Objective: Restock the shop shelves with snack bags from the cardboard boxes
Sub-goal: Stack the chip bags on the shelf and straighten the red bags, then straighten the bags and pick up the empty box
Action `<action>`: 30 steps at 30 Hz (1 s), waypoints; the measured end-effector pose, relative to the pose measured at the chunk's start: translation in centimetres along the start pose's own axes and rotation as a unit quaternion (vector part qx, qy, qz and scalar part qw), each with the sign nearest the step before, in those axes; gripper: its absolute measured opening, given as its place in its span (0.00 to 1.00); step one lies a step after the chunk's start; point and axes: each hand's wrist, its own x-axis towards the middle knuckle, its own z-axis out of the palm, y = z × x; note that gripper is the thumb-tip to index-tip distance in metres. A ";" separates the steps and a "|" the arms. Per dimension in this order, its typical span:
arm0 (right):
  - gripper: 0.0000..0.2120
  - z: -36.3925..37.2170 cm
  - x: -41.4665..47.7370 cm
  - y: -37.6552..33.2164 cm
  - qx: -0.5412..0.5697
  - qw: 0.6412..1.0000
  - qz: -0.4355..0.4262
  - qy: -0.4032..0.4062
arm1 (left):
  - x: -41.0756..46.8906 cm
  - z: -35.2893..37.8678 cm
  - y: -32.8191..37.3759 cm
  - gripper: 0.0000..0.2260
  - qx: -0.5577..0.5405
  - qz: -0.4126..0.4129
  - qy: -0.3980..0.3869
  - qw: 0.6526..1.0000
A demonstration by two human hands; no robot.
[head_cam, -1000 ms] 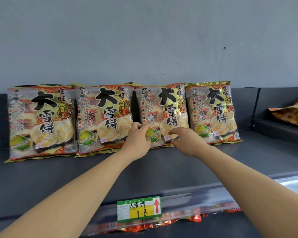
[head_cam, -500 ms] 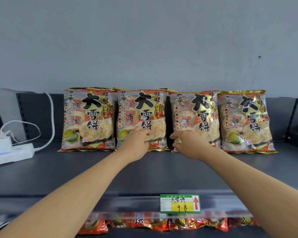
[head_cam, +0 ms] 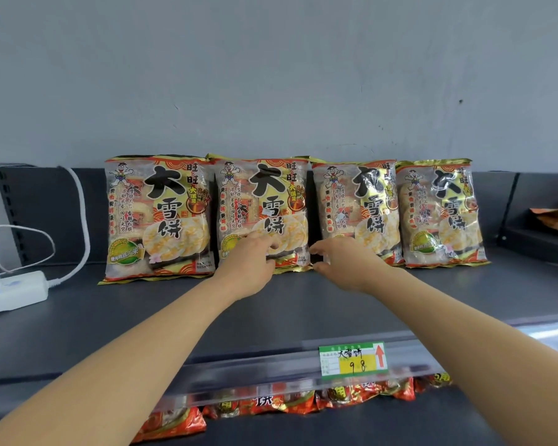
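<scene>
A white plastic power strip (head_cam: 12,289) with a white cable (head_cam: 78,201) lies on the dark grey metal shelf (head_cam: 142,313), well to the left of the left hand (head_cam: 250,268). Four glossy printed rice-cracker snack bags stand upright in a row against the back panel. The first bag (head_cam: 158,217) stands just left of the left hand. The left hand rests on the lower front of the second bag (head_cam: 263,201), fingers loosely spread and touching the film. The right hand (head_cam: 345,265) sits at the lower left corner of the third bag (head_cam: 356,204), fingers curled, nearly closed; whether it grips the bag cannot be told. The fourth bag (head_cam: 440,210) stands just right of the right hand. A green and yellow paper price tag (head_cam: 353,360) sits on the shelf edge, below the right forearm.
</scene>
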 end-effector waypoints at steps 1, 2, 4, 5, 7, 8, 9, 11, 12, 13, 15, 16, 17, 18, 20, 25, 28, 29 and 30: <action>0.19 -0.2 -0.4 0.1 -0.001 1.000 0.006 0.005 | 0.1 0.1 0.4 0.17 -0.005 0.013 -0.003 1.000; 0.19 -0.3 -0.8 0.2 -0.001 1.000 0.014 0.011 | 0.2 0.2 0.8 0.16 -0.010 0.029 -0.006 1.000; 0.19 -0.7 -1.8 0.5 -0.003 0.999 0.034 0.021 | 0.5 0.7 1.7 0.16 -0.021 0.058 -0.011 0.998; 0.19 -0.8 -2.3 0.8 -0.005 0.999 0.045 0.025 | 0.7 0.9 2.1 0.16 -0.028 0.073 -0.012 0.997; 0.18 -1.0 -3.4 1.4 -0.008 0.997 0.074 0.032 | 1.0 1.6 3.1 0.16 -0.040 0.103 -0.017 0.994; 0.18 -1.0 -4.1 1.7 -0.010 0.995 0.089 0.034 | 1.1 1.8 3.8 0.16 -0.047 0.115 -0.020 0.992; 0.17 -1.1 -4.9 2.1 -0.015 0.994 0.102 0.036 | 1.1 2.1 4.5 0.16 -0.054 0.125 -0.026 0.990; 0.15 -1.3 -6.5 2.9 -0.028 0.991 0.127 0.032 | 0.8 2.5 6.1 0.16 -0.069 0.138 -0.035 0.987; 0.15 -1.5 -7.4 3.2 -0.032 0.990 0.136 0.030 | 0.5 2.7 6.9 0.15 -0.076 0.143 -0.038 0.986; 0.15 -1.8 -8.2 3.5 -0.033 0.989 0.142 0.030 | 0.1 2.8 7.7 0.15 -0.080 0.149 -0.040 0.985; 0.16 -2.7 -9.8 4.2 -0.031 0.987 0.150 0.039 | -0.7 3.0 9.4 0.15 -0.083 0.162 -0.045 0.982; 0.15 -3.2 -10.6 4.5 -0.030 0.987 0.153 0.044 | -1.0 3.0 10.4 0.14 -0.083 0.167 -0.044 0.981; 0.15 -3.6 -11.4 5.0 -0.032 0.986 0.155 0.047 | -1.4 2.9 11.4 0.14 -0.085 0.172 -0.041 0.980; 0.15 -4.0 -12.3 5.6 -0.034 0.986 0.158 0.049 | -1.8 2.9 12.6 0.14 -0.089 0.177 -0.038 0.979; 0.16 -4.8 -14.2 7.1 -0.033 0.984 0.164 0.057 | -2.7 2.9 15.2 0.14 -0.093 0.191 -0.037 0.976; 0.18 -6.7 -20.1 11.3 -0.039 0.980 0.187 0.060 | -5.5 4.4 22.2 0.16 -0.110 0.224 -0.056 0.967; 0.17 -7.3 -23.5 13.6 -0.045 0.979 0.195 0.050 | -7.2 5.8 25.9 0.16 -0.120 0.231 -0.073 0.963; 0.17 -7.4 -24.5 14.3 -0.044 0.978 0.199 0.049 | -7.7 6.2 26.8 0.16 -0.120 0.233 -0.078 0.962; 0.17 -7.5 -25.6 14.9 -0.042 0.977 0.205 0.048 | -8.2 6.7 27.7 0.16 -0.119 0.235 -0.082 0.961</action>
